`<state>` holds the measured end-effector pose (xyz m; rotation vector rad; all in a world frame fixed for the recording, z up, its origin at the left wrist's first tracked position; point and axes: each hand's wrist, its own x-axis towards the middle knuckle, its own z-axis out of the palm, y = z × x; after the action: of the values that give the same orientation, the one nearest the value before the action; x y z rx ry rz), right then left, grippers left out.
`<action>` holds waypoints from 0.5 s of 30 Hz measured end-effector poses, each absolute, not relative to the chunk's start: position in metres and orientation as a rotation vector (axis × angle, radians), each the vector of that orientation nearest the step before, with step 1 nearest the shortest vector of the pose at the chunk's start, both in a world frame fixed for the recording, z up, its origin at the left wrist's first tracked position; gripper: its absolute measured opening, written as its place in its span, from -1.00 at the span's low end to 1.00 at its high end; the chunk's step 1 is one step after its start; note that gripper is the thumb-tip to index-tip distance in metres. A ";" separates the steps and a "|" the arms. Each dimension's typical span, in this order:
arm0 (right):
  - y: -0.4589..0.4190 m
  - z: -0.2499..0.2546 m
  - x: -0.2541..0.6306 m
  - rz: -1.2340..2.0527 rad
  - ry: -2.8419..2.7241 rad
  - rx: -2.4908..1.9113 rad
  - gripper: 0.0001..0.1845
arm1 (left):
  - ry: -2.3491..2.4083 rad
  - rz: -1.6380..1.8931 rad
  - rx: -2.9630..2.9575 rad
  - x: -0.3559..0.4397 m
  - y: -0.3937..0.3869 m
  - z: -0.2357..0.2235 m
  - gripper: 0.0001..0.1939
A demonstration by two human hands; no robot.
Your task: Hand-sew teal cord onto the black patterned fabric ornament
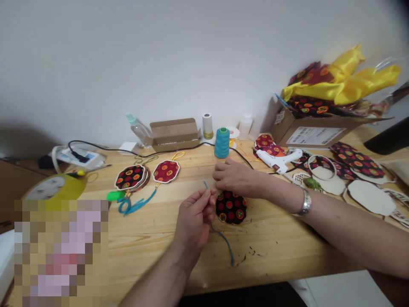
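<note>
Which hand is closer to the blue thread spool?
Right: the right hand is just in front of the blue spool; the left hand is farther away, front left.

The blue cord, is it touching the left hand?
Touching. The head view shows the left hand pinching the blue cord: a short end stands above the grip, a longer length trails below.
</note>
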<state>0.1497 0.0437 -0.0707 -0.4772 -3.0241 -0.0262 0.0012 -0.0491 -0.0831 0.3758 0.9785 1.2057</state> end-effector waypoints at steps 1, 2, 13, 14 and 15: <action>0.045 -0.072 0.150 0.040 -3.016 -0.481 -0.83 | 0.979 1.205 0.376 0.001 -0.049 -0.083 -0.84; 0.045 -0.074 0.151 0.145 -2.989 -0.499 -0.84 | 0.980 1.207 0.375 0.001 -0.049 -0.083 -0.84; 0.054 -0.063 0.181 1.456 -1.511 -0.909 -0.85 | 0.958 1.199 0.352 0.001 -0.049 -0.086 -0.83; 0.056 -0.060 0.182 1.502 -1.399 -0.881 -0.83 | 0.959 1.198 0.351 0.001 -0.049 -0.086 -0.82; 0.059 -0.056 0.183 1.532 -1.311 -0.851 -0.81 | 0.962 1.199 0.349 0.001 -0.049 -0.086 -0.82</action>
<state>0.1833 0.0594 -0.0558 -0.8507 -1.3112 1.5317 0.0007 -0.0489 -0.0859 0.3489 0.9617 1.1988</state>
